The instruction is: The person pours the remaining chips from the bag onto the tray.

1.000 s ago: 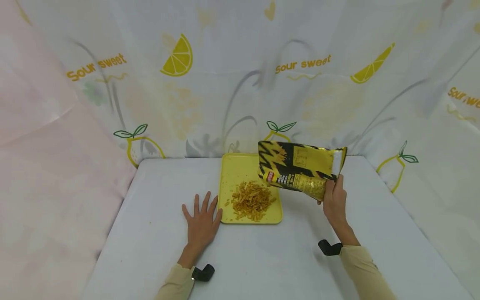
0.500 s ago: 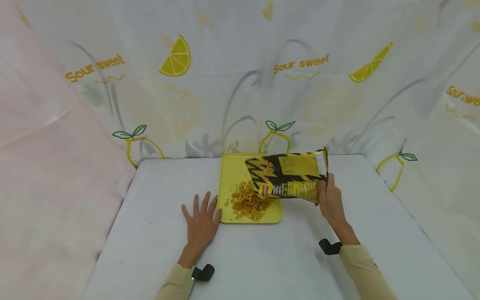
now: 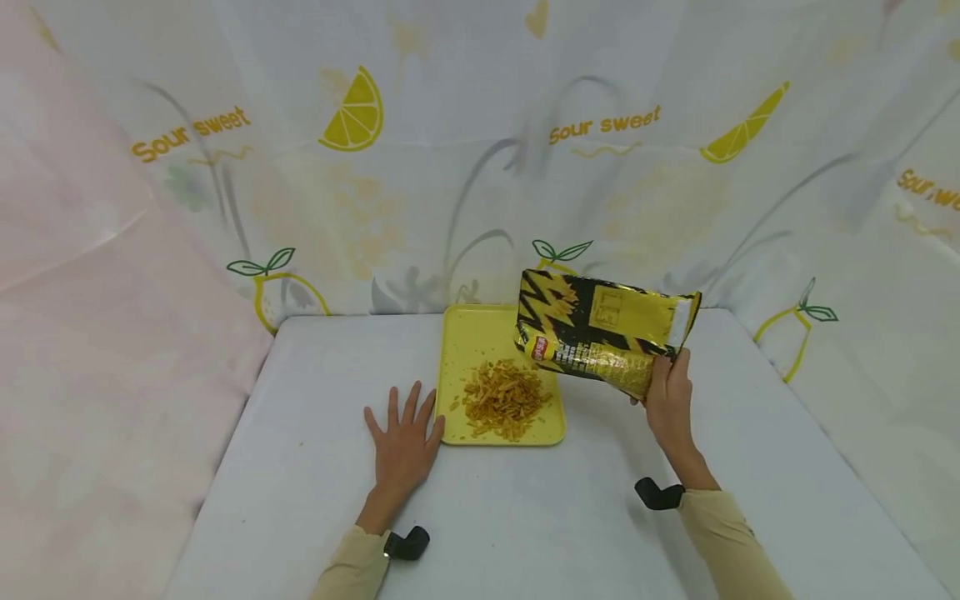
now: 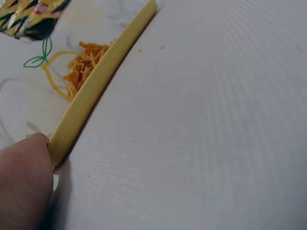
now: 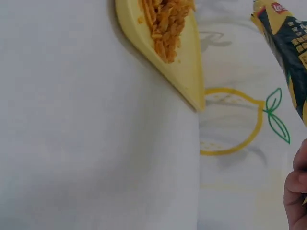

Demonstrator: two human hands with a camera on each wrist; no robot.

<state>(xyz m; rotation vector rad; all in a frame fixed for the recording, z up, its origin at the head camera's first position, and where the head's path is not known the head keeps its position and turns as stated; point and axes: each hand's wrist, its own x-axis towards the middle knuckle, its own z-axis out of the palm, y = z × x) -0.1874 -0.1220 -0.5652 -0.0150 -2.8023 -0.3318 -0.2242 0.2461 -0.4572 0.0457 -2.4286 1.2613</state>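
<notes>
My right hand (image 3: 670,406) grips the lower right end of a yellow and black snack bag (image 3: 600,329), held tilted in the air with its left end over the right side of a yellow tray (image 3: 468,333). In the right wrist view curled fingers (image 5: 298,184) show at the bag's lower end. A heap of orange-brown snack sticks (image 3: 504,400) lies on the front half of the tray. My left hand (image 3: 405,450) rests flat on the table with fingers spread, its thumb against the tray's front left corner. The left wrist view shows that thumb (image 4: 26,177) at the tray's side wall.
A white table (image 3: 517,525) bears the tray, which sits near its back edge. Behind hangs a pale cloth (image 3: 465,167) printed with lemons. In the left wrist view a few small crumbs (image 4: 162,47) lie on the table beside the tray.
The bag in my right hand swung left and down over the heap, then back right and up. My left hand and the tray have stayed in place.
</notes>
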